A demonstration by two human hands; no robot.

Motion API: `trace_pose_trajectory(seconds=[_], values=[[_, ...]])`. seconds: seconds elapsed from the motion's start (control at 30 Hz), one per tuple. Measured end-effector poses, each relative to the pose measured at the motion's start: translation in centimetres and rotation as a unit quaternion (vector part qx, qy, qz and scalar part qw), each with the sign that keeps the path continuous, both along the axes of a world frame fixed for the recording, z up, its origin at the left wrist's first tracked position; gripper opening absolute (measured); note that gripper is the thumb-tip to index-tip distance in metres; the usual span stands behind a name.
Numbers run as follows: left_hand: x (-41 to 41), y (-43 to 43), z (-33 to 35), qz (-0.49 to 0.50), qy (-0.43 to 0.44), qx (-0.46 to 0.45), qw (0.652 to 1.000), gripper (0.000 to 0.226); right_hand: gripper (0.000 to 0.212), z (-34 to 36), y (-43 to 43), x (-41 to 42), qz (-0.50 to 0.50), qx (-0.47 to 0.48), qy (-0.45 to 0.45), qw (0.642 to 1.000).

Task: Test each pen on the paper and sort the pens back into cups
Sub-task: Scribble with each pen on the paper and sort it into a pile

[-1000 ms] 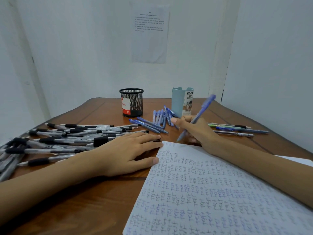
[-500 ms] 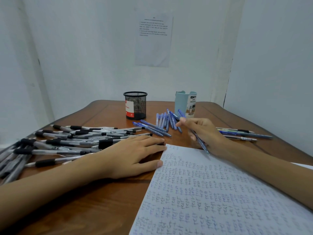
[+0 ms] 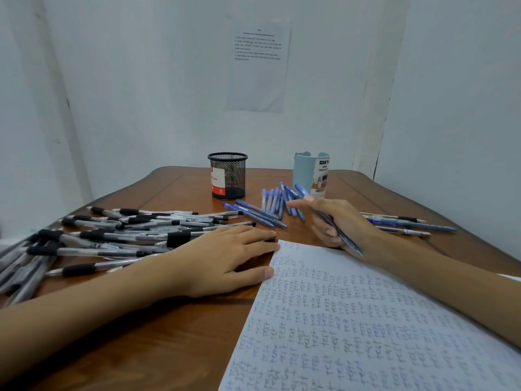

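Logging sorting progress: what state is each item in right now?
Black wire-mesh cup: upright, no pens showing.
Light blue plastic cup: upright, no pens showing.
White paper sheet: flat, covered in writing.
Blue pen: gripped by right hand, tip toward paper.
Left hand: rests flat at paper's edge.

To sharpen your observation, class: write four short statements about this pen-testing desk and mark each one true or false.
1. The right hand grips a blue pen. True.
2. The black mesh cup is packed with pens. False: no pens stick out of it.
3. The paper is blank. False: the handwritten word "test" covers it.
4. The left hand lies flat at the paper's edge. True.
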State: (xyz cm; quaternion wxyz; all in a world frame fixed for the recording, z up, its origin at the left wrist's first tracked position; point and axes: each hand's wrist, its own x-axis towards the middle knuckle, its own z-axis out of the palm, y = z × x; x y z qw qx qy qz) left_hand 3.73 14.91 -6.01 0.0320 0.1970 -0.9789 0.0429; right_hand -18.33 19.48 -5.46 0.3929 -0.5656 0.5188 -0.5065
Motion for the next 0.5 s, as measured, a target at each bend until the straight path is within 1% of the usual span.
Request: trace_pose_trajectory(seconds=[0.1,0.2,0.27,0.37,0.43,0.5], values=[[0.0,0.0,-0.1,-0.002,0.001,-0.009,1.000,0.066,0.033,-0.1,0.1,0.1,-0.006,0.005,0.006,1.000],[0.0,0.0,-0.1,0.001,0.002,-0.008,1.000,0.062,0.030,0.0,0.3,0.3,-0.008,0.010,0.003,1.000],[0.0,0.0,0.0,-0.001,0.003,-0.007,1.000,0.062,0.030,0.1,0.3,0.5,-0.014,0.010,0.017,1.000],[0.0,0.0,0.0,0.000,0.002,-0.009,1.000,0.062,0.030,0.1,0.4,0.6,-0.050,0.016,0.047,0.998],[0.0,0.1,0.0,-0.001,0.002,-0.007,1.000,0.062,0.029,0.1,0.1,0.4,-0.076,0.035,0.065,0.994],[0.0,0.1,0.0,-0.003,0.000,-0.007,1.000,0.065,0.028,0.4,-0.7,0.3,-0.098,0.078,0.081,0.989]])
